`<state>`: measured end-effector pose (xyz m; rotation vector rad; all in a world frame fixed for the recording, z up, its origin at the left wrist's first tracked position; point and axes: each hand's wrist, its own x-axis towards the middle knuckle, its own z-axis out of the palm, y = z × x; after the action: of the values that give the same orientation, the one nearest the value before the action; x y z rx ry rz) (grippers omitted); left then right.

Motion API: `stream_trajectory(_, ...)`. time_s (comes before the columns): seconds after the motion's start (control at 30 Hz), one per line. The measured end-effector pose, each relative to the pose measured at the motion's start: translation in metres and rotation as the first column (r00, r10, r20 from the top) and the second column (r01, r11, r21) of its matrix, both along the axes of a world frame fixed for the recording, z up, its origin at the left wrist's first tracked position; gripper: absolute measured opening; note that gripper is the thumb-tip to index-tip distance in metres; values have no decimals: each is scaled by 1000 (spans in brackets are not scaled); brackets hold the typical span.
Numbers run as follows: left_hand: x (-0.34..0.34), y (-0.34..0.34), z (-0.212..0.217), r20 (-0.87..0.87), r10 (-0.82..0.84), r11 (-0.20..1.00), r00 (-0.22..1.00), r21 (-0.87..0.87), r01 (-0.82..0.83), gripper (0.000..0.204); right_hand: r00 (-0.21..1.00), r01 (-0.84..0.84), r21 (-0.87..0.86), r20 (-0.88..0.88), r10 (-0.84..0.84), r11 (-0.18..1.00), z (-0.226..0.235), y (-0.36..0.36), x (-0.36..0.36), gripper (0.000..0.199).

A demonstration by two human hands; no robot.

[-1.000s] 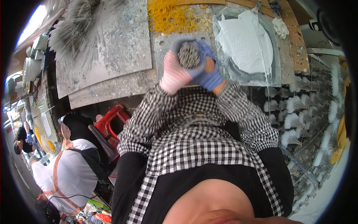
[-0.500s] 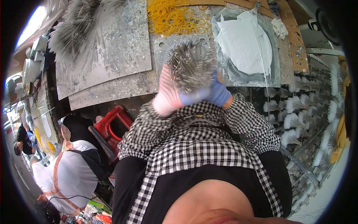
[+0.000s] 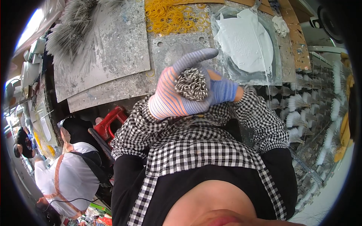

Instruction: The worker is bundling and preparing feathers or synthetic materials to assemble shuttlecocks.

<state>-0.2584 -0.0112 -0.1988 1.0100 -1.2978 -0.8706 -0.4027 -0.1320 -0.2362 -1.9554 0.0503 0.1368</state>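
Between my two gloved hands is a round, tight bundle of thin grey pieces [image 3: 191, 84], its shiny metal-looking ends facing up. My left hand [image 3: 169, 94], in a pink, orange and grey-blue striped glove, wraps it from the left and below. One of its digits stretches across beyond the far side of the bundle. On the right side my right hand [image 3: 225, 89], in a blue glove, closes against the bundle; most of its fingers are hidden. The bundle is held in front of my checked apron, near the front edge of a stained grey plate [image 3: 175, 51].
Yellow rubber bands [image 3: 169, 17] lie at the back middle. White paste [image 3: 247, 43] covers a board at the back right. Loose grey bristly strands [image 3: 71, 35] lie far left. White-tipped bristle tufts [image 3: 298, 116] hang on a right-hand rack. A person [image 3: 69, 177] sits left, beside a red stool [image 3: 111, 122].
The bundle and both hands have come lower, closer to my body. The blurred, spread-looking top now appears as a compact round face, and a left digit has stretched out across its far side.
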Motion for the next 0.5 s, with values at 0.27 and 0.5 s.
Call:
stream_trajectory(0.27, 11, 1, -3, 167, 133, 972, 977, -213, -96, 79, 821, 389, -189, 516, -246, 902, -1, -23, 16, 103)
stream_trajectory(0.5, 3, -40, -85, 197, 468, 884, 861, -112, -455, 57, 736, 627, -298, 531, -420, 720, -76, -4, 28, 77)
